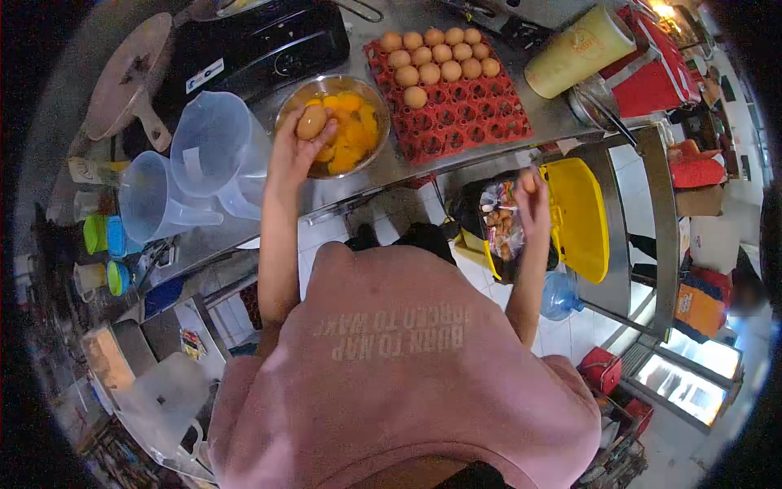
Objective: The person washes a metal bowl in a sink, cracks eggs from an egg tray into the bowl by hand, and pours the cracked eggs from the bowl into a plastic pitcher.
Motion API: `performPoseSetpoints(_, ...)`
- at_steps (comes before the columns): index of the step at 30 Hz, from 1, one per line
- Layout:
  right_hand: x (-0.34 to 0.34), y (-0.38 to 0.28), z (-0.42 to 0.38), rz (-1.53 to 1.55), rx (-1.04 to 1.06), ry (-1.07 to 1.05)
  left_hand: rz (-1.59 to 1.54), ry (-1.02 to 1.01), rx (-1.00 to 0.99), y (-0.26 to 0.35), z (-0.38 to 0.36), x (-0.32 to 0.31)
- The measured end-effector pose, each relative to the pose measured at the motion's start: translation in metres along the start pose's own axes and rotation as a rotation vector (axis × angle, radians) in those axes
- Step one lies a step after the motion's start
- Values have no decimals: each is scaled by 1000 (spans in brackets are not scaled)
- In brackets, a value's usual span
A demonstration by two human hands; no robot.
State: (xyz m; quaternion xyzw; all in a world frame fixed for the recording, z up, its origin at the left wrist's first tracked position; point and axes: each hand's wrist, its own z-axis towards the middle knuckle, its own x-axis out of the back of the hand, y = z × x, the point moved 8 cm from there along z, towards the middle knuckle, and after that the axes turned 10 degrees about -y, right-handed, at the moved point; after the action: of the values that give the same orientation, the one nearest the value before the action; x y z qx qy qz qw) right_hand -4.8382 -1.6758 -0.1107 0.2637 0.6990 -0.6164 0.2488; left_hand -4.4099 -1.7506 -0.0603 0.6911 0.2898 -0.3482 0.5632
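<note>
- The steel counter (336,196) runs under the bowl and out to both sides of it.
- The yellow-lidded bin (585,216) stands open, lower than the bowl and off to its right, with shells and wrappers inside.
- The red egg tray (481,122) lies just right of the bowl, brown eggs (441,54) filling its far rows and one more sitting nearer.
- Two clear pitchers (208,147) stand left of the bowl, the larger one closer to it.
- The metal bowl (384,122) rests on the counter, holding many orange yolks (352,134).
- The left hand (298,153) is over the bowl's left side, fingers partly open and curved about an egg, thumb on its right.
- The right hand (533,215) is right of the bowl, by the bin, fingers bent around something shell-coloured; blur hides their exact grip.
- The held egg (311,122) sits between the left thumb and fingers, above the bowl.
</note>
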Motion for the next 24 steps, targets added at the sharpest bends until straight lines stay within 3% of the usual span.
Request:
performPoseSetpoints(2, 74, -13, -37, -464, -44, 328, -58, -30, 25, -2, -3, 0)
performPoseSetpoints(4, 178, -10, -49, -1058, -92, 366, -71, -42, 29, 1, -7, -4)
performPoseSetpoints(6, 152, -25, -49, -1992, 166, 333, -48, -65, 29, -2, -5, -1)
performPoseSetpoints(7, 153, -30, -43, -2001, 233, 398, -36, -76, 18, 0, -3, 0)
performPoseSetpoints(8, 90, -43, -36, -2007, 301, 463, -44, -86, 1, 3, -3, 0)
performPoseSetpoints(10, 35, -35, 22, -1527, 250, 342, -51, -112, -4, 1, -4, -4)
performPoseSetpoints(11, -22, -27, 45, -1620, 296, 267, -72, -95, 18, -1, -3, -2)
performPoseSetpoints(12, -96, -20, 56, -1582, 473, 68, -93, -82, 39, -5, -2, 0)
performPoseSetpoints(14, -171, 12, 91, -1539, 512, -288, -95, -63, 72, -8, -2, -3)
performPoseSetpoints(16, -204, 52, 117, -1726, 633, -489, -55, -40, 91, -8, -6, -12)
performPoseSetpoints(19, -218, 85, 141, -1948, 444, -623, -53, -71, 77, -6, -8, -10)
performPoseSetpoints(23, -219, 85, 148, -1919, 468, -723, -92, -56, 70, -1, -8, -5)
performPoseSetpoints(24, -225, 76, 140, -1764, 372, -766, -86, -61, 65, -1, -8, -4)
